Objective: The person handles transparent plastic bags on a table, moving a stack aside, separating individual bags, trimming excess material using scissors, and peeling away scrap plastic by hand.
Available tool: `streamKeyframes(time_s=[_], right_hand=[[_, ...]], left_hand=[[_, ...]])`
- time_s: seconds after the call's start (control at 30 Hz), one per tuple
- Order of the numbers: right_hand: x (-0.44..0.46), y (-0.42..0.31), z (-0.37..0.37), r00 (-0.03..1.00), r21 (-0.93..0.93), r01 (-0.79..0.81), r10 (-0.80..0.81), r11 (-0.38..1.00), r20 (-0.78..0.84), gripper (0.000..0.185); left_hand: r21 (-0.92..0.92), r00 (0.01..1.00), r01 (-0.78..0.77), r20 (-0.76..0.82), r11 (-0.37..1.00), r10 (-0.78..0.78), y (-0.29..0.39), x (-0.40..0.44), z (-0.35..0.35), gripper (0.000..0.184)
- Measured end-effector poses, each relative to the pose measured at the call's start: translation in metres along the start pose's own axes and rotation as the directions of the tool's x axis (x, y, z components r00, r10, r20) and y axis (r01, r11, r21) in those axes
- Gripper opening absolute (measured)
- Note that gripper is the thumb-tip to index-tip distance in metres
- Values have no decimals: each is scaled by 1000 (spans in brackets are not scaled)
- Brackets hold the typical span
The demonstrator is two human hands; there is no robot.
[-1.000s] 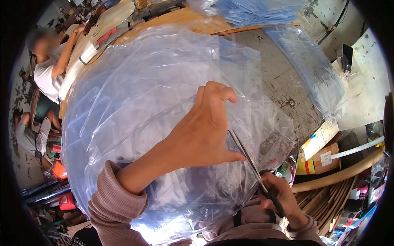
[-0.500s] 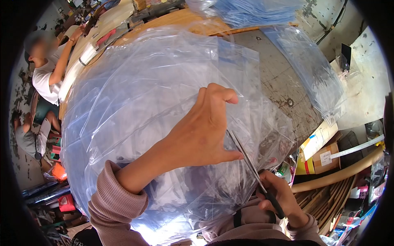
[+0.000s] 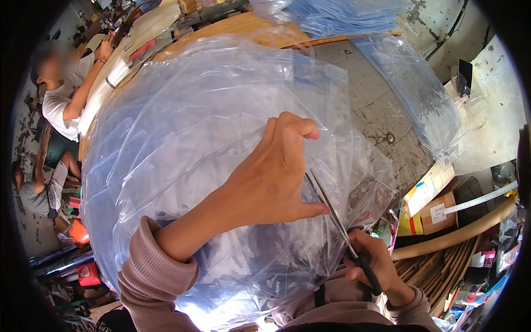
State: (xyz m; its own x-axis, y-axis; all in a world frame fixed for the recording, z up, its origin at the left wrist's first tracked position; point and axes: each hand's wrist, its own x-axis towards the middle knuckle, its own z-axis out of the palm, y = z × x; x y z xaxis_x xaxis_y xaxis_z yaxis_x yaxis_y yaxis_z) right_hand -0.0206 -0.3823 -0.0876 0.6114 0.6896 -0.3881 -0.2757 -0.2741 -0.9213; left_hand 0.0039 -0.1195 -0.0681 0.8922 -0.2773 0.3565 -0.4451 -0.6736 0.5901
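Observation:
My left hand (image 3: 271,177) rests over a big pile of clear plastic sheets (image 3: 182,133), thumb and index finger spread wide apart. The other fingers are bent and partly hidden behind the hand. In my right hand (image 3: 376,260), at the lower right, is a pair of scissors (image 3: 336,222) with black handles. Its blades point up and away from me, slightly parted, and pass close beside the left thumb. Whether a sheet edge lies between the blades I cannot make out.
Blue-tinted plastic sheets (image 3: 415,94) lie on the worn table (image 3: 376,105), with another stack (image 3: 343,16) at the back. A phone (image 3: 464,77) is at the right, above a cardboard box (image 3: 440,213). Two people are at the left, one in a white shirt (image 3: 61,108).
The scissor blades have parted a little more, and the right hand's grip on the handles has loosened. My left hand stays nearly still. The white-shirted person's arm has shifted.

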Motion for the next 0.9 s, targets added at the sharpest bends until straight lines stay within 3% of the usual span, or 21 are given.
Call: streamKeyframes(time_s=[0.27,0.7,0.77,0.87,0.9], right_hand=[[2,-4,2,999,121,-33,33,992,4,57],[0,-3,1,998,81,-59,61,995,-23,52],[-3,-4,-8,991,134,-126,119,983,63,49],[-10,-19,-23,998,202,-60,54,978,34,49],[-12,-20,-30,998,76,4,1,997,-62,55]], left_hand=[[2,1000,10,-9,1000,-10,0,0,0,93],[0,1000,-6,9,1000,6,-3,-1,-1,90],[6,1000,-23,18,1000,23,-2,0,-2,90],[6,998,-36,60,999,36,1,1,-3,90],[-5,996,-39,84,999,40,-1,0,-3,85]])
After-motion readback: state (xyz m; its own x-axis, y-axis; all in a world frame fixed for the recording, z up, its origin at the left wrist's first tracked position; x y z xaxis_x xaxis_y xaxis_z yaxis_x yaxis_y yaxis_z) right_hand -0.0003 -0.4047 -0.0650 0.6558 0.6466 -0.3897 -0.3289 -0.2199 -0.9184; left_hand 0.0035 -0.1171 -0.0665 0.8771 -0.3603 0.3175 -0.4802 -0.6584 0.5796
